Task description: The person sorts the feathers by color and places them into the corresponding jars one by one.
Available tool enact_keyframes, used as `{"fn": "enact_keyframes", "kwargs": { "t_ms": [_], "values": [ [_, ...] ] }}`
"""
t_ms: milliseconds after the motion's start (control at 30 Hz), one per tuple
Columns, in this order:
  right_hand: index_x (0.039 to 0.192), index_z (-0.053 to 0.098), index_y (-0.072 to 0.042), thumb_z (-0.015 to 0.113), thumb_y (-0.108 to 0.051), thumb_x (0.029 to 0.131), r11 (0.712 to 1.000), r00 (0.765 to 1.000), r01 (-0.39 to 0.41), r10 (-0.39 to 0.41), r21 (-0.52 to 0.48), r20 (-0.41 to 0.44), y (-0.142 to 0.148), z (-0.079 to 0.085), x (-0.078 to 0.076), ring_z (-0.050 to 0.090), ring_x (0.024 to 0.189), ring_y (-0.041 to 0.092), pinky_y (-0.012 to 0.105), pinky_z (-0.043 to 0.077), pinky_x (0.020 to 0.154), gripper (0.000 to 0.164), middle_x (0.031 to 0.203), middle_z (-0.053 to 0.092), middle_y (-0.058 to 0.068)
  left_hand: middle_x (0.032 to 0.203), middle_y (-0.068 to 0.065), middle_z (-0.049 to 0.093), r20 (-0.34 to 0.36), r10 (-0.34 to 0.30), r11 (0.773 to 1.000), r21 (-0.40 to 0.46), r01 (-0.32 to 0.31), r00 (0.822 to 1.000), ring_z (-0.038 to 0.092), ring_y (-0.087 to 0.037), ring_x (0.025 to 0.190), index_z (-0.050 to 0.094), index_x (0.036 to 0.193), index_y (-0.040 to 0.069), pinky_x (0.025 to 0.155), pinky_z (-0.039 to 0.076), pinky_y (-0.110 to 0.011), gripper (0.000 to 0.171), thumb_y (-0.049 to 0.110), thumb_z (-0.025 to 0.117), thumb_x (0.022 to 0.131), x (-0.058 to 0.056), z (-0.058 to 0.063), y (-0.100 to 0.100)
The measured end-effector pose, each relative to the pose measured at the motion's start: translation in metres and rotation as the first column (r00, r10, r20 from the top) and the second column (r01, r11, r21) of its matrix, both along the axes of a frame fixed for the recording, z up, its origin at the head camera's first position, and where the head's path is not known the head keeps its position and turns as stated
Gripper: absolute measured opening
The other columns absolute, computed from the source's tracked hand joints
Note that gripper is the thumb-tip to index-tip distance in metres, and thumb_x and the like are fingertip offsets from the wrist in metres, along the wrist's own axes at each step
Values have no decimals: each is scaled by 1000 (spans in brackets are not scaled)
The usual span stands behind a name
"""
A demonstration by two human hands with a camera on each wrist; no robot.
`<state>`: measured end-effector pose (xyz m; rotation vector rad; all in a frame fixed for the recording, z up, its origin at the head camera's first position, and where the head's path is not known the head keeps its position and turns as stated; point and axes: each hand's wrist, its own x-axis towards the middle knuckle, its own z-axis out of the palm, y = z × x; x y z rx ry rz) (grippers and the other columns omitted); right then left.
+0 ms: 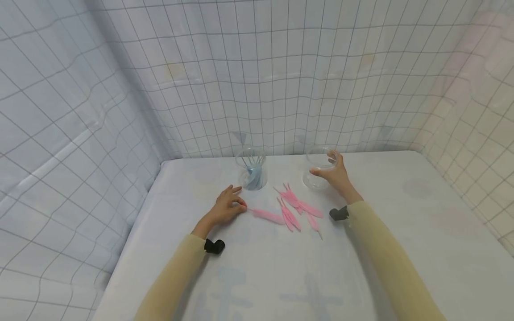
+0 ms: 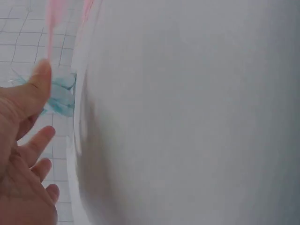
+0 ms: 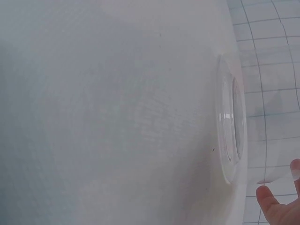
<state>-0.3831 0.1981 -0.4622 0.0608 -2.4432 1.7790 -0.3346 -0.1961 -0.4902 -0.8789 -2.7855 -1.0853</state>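
My left hand [image 1: 226,206] pinches the thin quill end of a pink feather [image 1: 268,216] between thumb and index finger, with its other fingers spread. In the left wrist view, the pink feather [image 2: 55,14] rises from the thumb tip. Several more pink feathers [image 1: 290,218] lie loosely on the table between the hands. My right hand [image 1: 336,174] holds a clear round container [image 1: 311,179] from its right side, thumb in front and fingers behind. That container stands upright and looks empty; its base [image 3: 225,122] rests on the table in the right wrist view.
A second clear container [image 1: 242,179], beyond the left hand, holds several blue feathers [image 1: 254,174] with quills pointing up. The white table [image 1: 273,276] ends at a grid-patterned curtain [image 1: 257,102] behind, with more curtain at both sides.
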Motion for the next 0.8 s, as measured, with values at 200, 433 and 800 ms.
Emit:
{"fn": "enact_keyframes", "kwargs": {
  "t_ms": [200, 433, 800],
  "values": [
    [149, 10, -15, 86, -37, 68, 1000, 1000, 2, -2, 0, -12, 2, 3, -1, 21, 137, 27, 50, 25, 107, 114, 151, 24, 6, 143, -24, 37, -125, 41, 993, 119, -26, 991, 13, -45, 137, 69, 86, 6, 107, 7, -61, 8, 14, 68, 87, 3, 36, 1],
    [150, 8, -14, 85, -37, 69, 1000, 1000, -2, 2, -2, -32, 5, 7, -1, 21, 138, 27, 51, 26, 107, 114, 151, 23, 6, 142, -22, 40, -328, 86, 991, 127, -47, 941, 17, -41, 138, 69, 84, 6, 108, 10, -57, 7, 13, 70, 85, -21, 102, 34],
    [150, 9, -13, 85, -40, 69, 1000, 1000, -12, 12, -9, -28, -4, 2, 4, 21, 138, 27, 50, 28, 106, 114, 151, 24, 6, 147, -11, 36, -333, 186, 972, -75, -223, 924, 13, -30, 141, 73, 94, 11, 113, 7, -44, 20, 29, 65, 90, -67, 135, 102]
  ]
}}
